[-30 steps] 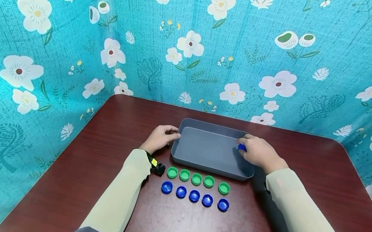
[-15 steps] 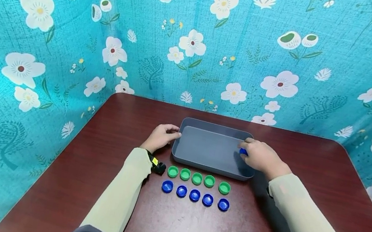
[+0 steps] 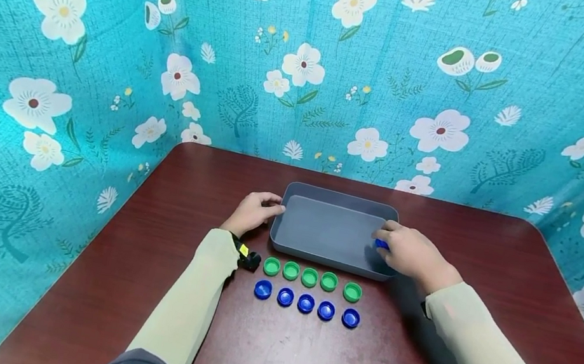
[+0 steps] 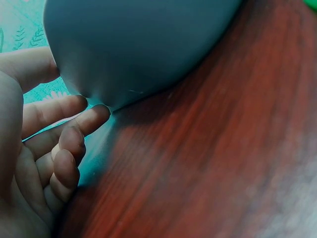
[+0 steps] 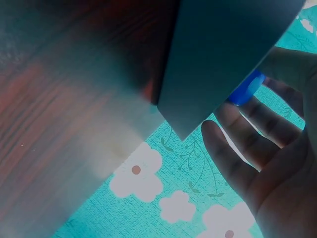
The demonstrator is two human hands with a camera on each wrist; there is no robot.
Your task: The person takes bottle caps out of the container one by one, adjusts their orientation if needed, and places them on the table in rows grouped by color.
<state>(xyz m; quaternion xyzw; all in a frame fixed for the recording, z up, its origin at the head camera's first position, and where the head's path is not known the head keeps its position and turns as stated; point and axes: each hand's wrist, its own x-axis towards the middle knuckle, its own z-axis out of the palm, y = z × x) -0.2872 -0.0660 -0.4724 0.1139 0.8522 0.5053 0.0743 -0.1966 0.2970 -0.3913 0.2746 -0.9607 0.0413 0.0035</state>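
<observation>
A grey rectangular tray [image 3: 330, 230] lies towards the back of the table. My left hand [image 3: 253, 213] holds its left edge; in the left wrist view the thumb meets the rim and the fingertips [image 4: 101, 115] touch the outer wall. My right hand [image 3: 410, 251] pinches a blue bottle cap [image 3: 381, 244] at the tray's right end, low over its floor. In the right wrist view the blue cap [image 5: 247, 88] shows between thumb and fingers, partly hidden by the tray wall. In front of the tray, several green caps [image 3: 309, 277] form a row, with several blue caps [image 3: 306, 303] lined up nearer me.
The dark red table [image 3: 296, 363] has a far edge close to a turquoise flowered cloth [image 3: 291, 117], which also hangs at both sides. A black strapped device [image 3: 250, 260] sits at my left wrist, close to the leftmost green cap.
My right hand has shifted slightly towards me and to the right inside the tray, carrying the blue cap. The left hand stays at the tray's left edge; both cap rows are unchanged.
</observation>
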